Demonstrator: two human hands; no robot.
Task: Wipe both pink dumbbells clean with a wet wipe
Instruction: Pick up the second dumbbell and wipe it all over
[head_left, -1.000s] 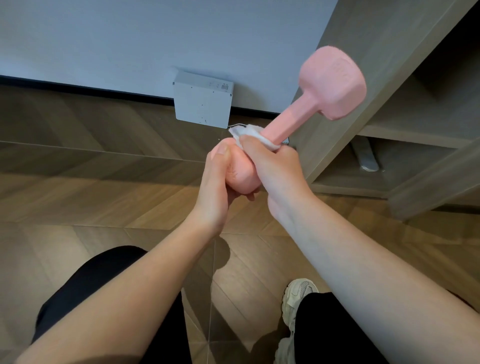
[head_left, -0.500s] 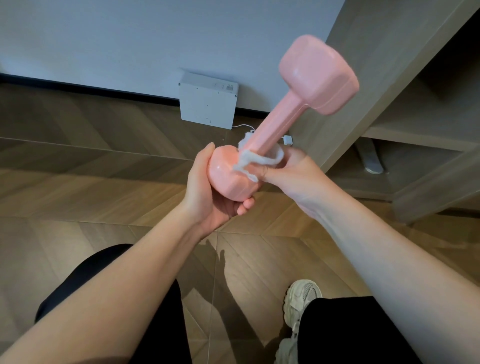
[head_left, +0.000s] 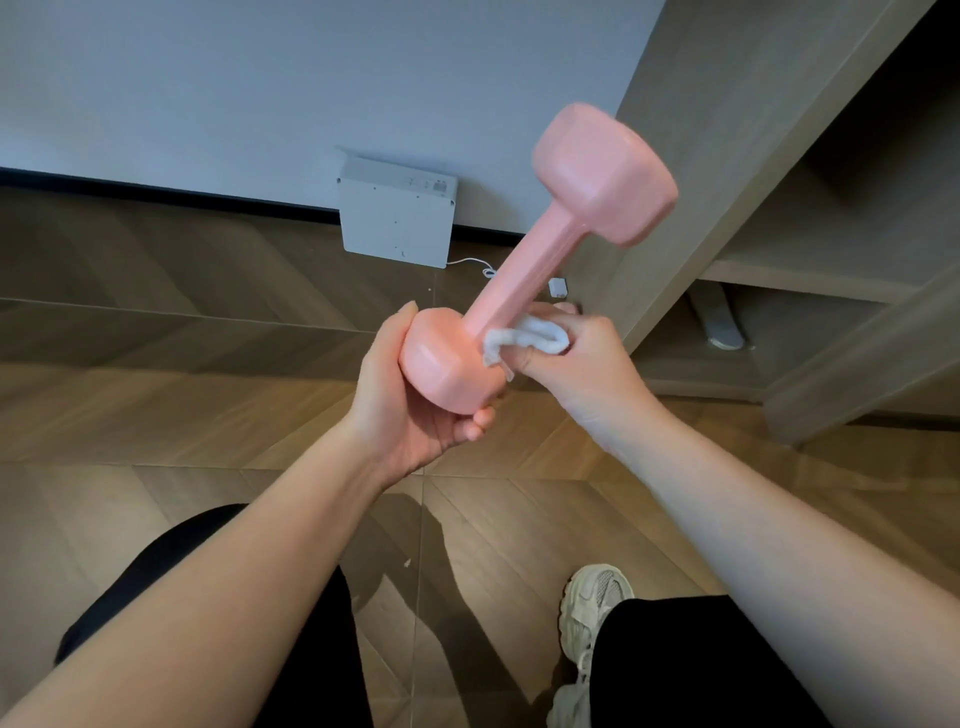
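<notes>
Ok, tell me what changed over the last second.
The right hand slid the wet wipe off the handle's top to its right side, near the lower head. The dumbbell tipped more upright, its far head swinging left. The left hand still cups the lower head.

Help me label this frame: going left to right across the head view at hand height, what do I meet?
left hand → near head of the pink dumbbell → wet wipe → right hand → wooden shelf unit
</notes>
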